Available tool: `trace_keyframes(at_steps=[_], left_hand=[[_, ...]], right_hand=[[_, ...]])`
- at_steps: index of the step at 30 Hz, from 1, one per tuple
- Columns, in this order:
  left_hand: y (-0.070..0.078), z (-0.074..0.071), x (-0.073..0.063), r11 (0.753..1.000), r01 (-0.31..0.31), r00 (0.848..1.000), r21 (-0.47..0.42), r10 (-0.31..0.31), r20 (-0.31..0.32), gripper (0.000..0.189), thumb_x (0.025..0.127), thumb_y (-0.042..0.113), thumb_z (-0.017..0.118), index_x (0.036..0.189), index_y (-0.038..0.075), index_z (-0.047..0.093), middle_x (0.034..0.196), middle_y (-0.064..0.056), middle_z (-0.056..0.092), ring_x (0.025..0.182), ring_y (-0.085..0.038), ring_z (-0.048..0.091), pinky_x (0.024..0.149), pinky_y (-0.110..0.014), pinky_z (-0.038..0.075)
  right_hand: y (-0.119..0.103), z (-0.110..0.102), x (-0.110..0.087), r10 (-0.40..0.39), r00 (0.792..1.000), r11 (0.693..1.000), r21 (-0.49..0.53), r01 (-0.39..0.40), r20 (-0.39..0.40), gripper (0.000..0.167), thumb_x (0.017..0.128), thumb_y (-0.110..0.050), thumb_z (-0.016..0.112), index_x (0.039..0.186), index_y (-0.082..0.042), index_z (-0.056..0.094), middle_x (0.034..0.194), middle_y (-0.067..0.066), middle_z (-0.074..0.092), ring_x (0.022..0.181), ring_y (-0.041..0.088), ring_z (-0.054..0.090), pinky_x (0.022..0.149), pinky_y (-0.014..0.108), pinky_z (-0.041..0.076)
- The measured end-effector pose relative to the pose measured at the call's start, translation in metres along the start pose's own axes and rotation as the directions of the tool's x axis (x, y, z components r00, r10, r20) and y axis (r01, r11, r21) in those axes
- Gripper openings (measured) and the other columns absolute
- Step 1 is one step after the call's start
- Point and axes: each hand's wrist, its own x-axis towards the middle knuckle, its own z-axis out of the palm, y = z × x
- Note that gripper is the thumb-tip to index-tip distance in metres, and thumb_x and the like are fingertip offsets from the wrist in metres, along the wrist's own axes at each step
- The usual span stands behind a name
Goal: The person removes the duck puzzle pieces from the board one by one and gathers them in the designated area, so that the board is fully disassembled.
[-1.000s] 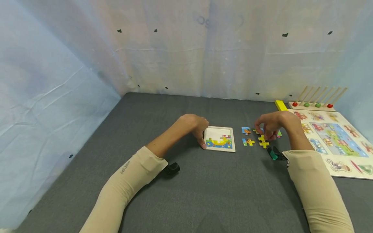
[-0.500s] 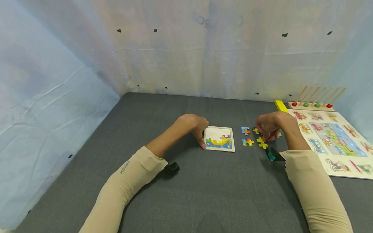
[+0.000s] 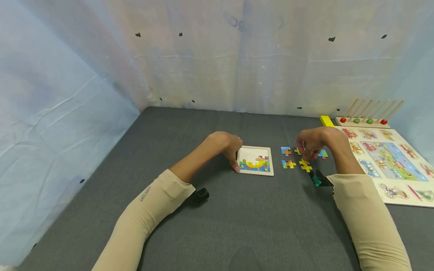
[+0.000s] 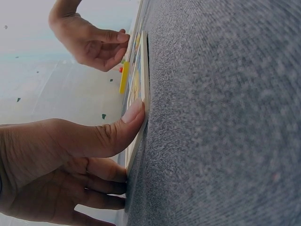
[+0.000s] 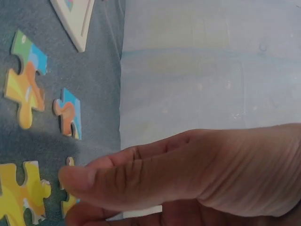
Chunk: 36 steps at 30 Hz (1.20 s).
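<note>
My left hand (image 3: 231, 150) holds the left side of a small square puzzle tray (image 3: 272, 165), partly filled with yellow, blue and pink pieces. Its thumb (image 4: 134, 113) presses on the tray's near edge while the fingers reach round the far side. Over the loose jigsaw pieces hovers my right hand (image 3: 312, 143), fingers bent, thumb (image 5: 77, 179) close to the index finger. Whether a piece sits between those fingertips is hidden. A yellow piece (image 3: 306, 166) lies just under them. Beside it are an orange-yellow piece (image 3: 288, 164), a blue-orange piece (image 3: 286, 151) and a blue-green piece (image 3: 323, 153).
At the right lies a large picture board (image 3: 376, 192). Behind it stand a peg rack (image 3: 367, 123) with red and green beads and a yellow block (image 3: 326, 121). Grey cloth (image 3: 257, 218) covers the table, and a pale sheet (image 3: 217, 60) hangs behind.
My right hand has shifted slightly near the loose pieces, and the yellow piece beneath it has slid a little to the left. The blue-green piece shows more now. My left hand has stayed put.
</note>
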Motion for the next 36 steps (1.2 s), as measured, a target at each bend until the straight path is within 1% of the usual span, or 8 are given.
trace_keyframes(at_steps=[4,7,11,14,21,25,31,36], left_hand=[[0.0,0.0,0.001,1.0,-0.002,1.0,0.001,0.002,-0.003,0.11,0.083,0.074,0.074,0.162,0.008,0.036,0.168,-0.012,0.039,0.156,-0.028,0.039,0.126,-0.046,0.038],[0.001,0.0,0.001,1.0,0.003,1.0,0.0,-0.003,0.0,0.11,0.082,0.074,0.074,0.163,0.009,0.036,0.17,-0.012,0.037,0.158,-0.028,0.037,0.127,-0.046,0.036],[0.001,0.0,0.0,1.0,0.005,1.0,0.004,-0.005,-0.002,0.11,0.082,0.074,0.074,0.162,0.009,0.037,0.168,-0.011,0.039,0.156,-0.027,0.039,0.126,-0.045,0.038],[0.001,0.0,0.0,1.0,0.002,1.0,0.002,-0.002,-0.013,0.109,0.082,0.074,0.075,0.161,0.008,0.039,0.167,-0.011,0.041,0.154,-0.027,0.041,0.125,-0.045,0.039],[0.001,0.002,0.0,1.0,0.003,1.0,0.014,-0.003,-0.01,0.11,0.083,0.074,0.074,0.163,0.009,0.036,0.17,-0.011,0.036,0.158,-0.027,0.035,0.128,-0.044,0.034],[0.001,0.003,0.0,1.0,0.003,1.0,0.017,-0.003,-0.024,0.107,0.082,0.074,0.074,0.16,0.009,0.04,0.167,-0.011,0.041,0.155,-0.027,0.041,0.125,-0.044,0.038],[0.001,0.002,0.0,1.0,0.001,1.0,-0.004,-0.001,-0.02,0.104,0.081,0.074,0.076,0.157,0.01,0.045,0.161,-0.01,0.047,0.148,-0.025,0.048,0.121,-0.042,0.043],[0.001,0.0,0.0,1.0,0.009,1.0,-0.002,-0.009,-0.019,0.099,0.08,0.075,0.076,0.151,0.011,0.051,0.152,-0.008,0.055,0.135,-0.022,0.056,0.113,-0.04,0.048]], right_hand=[[-0.005,-0.001,-0.001,-0.062,0.997,0.997,-0.05,0.06,-0.038,0.006,0.096,-0.003,0.067,0.097,-0.003,0.062,0.077,0.0,0.059,0.072,0.015,0.052,0.071,0.033,0.046],[-0.013,-0.001,-0.002,-0.105,0.992,0.991,-0.092,0.098,-0.075,0.016,0.098,-0.012,0.071,0.106,-0.003,0.061,0.085,0.003,0.063,0.078,0.017,0.058,0.075,0.037,0.05],[-0.024,-0.002,-0.005,-0.144,0.983,0.985,-0.107,0.132,-0.111,0.02,0.097,-0.013,0.073,0.111,-0.003,0.062,0.098,0.007,0.068,0.086,0.018,0.064,0.08,0.041,0.055],[-0.034,-0.002,-0.006,-0.181,0.974,0.979,-0.12,0.165,-0.134,0.025,0.097,-0.015,0.074,0.116,-0.004,0.062,0.104,0.009,0.068,0.089,0.017,0.065,0.081,0.04,0.055],[-0.058,0.003,-0.002,-0.272,0.946,0.955,-0.166,0.244,-0.174,0.032,0.099,-0.018,0.073,0.126,-0.005,0.062,0.108,0.008,0.069,0.091,0.017,0.065,0.082,0.037,0.055],[-0.068,0.007,0.004,-0.291,0.941,0.95,-0.168,0.263,-0.174,0.033,0.1,-0.017,0.072,0.129,-0.006,0.061,0.109,0.008,0.069,0.09,0.018,0.066,0.081,0.036,0.056],[-0.077,0.012,0.017,-0.319,0.933,0.938,-0.194,0.286,-0.168,0.031,0.099,-0.017,0.073,0.126,-0.006,0.062,0.114,0.011,0.07,0.097,0.018,0.065,0.085,0.038,0.057],[-0.082,0.016,0.028,-0.31,0.939,0.936,-0.219,0.275,-0.147,0.03,0.098,-0.017,0.074,0.124,-0.005,0.064,0.11,0.01,0.069,0.094,0.017,0.064,0.081,0.035,0.056]])
